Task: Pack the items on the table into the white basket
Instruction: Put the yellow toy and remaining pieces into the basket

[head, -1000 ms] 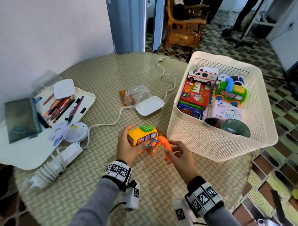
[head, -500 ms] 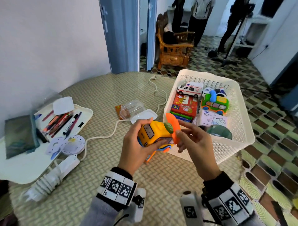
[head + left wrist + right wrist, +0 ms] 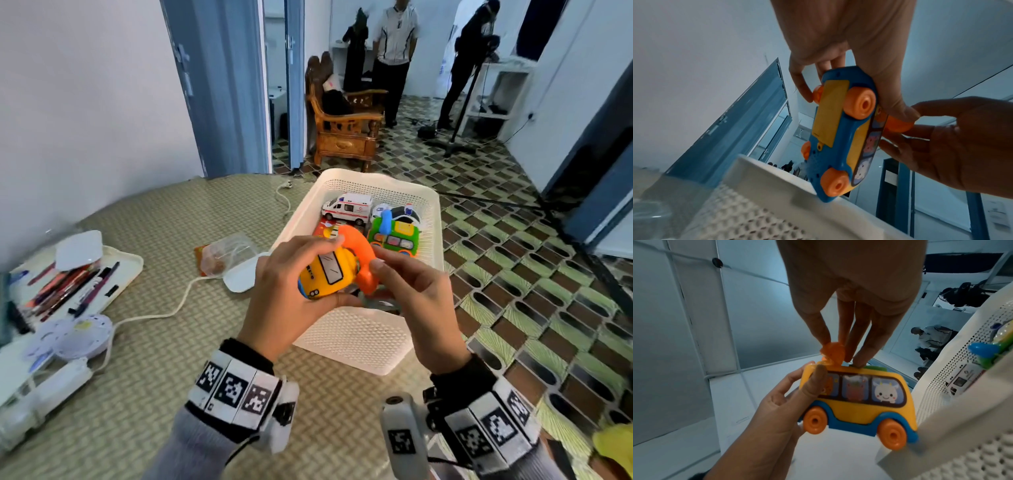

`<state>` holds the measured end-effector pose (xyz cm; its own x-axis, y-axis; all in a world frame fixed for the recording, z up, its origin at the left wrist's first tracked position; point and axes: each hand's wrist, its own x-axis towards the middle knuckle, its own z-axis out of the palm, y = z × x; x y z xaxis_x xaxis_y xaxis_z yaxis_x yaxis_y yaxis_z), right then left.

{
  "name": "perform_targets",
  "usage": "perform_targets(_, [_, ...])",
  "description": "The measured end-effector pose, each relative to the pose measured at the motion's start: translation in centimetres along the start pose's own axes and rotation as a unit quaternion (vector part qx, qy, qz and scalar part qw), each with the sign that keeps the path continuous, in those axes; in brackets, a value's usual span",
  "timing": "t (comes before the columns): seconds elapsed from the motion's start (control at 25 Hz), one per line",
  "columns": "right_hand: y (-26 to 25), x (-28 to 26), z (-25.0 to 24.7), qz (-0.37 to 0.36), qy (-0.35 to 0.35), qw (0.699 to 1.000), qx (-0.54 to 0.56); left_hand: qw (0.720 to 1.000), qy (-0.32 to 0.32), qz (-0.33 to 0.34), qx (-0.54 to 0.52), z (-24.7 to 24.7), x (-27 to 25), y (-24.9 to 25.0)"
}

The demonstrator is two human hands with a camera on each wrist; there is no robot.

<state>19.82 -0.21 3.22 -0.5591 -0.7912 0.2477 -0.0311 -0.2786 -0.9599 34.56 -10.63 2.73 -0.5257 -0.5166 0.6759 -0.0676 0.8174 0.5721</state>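
The left hand (image 3: 287, 294) grips the yellow bus (image 3: 327, 274) above the near rim of the basket (image 3: 356, 339). The right hand (image 3: 421, 301) pinches its orange handset (image 3: 359, 255). Only the left wrist view shows the blue underside; only the right wrist view shows animal stickers. The bus points away from the left hand, toward the basket.

The person is wearing grey sleeves (image 3: 191, 442) with black cuffs (image 3: 253, 353), and white wristbands (image 3: 236, 390) bearing black-and-white square markers on both wrists.
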Motion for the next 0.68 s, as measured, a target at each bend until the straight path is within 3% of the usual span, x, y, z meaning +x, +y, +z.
perform_targets(0.4, [-1.6,4.6,-7.8,-0.034,-0.081,0.996,-0.008,0.997,0.014,0.015,0.072,5.9,4.0,3.6])
perform_targets(0.56, [-1.7,6.2,-8.0,-0.047,-0.119,0.991,-0.048,0.999,0.022,0.007,0.047,6.2,4.5,3.2])
perform_targets(0.68, [-1.4,7.9,-8.2,-0.049,-0.173,0.979,-0.100,0.996,0.040,-0.060,-0.049,6.5,4.4,2.1])
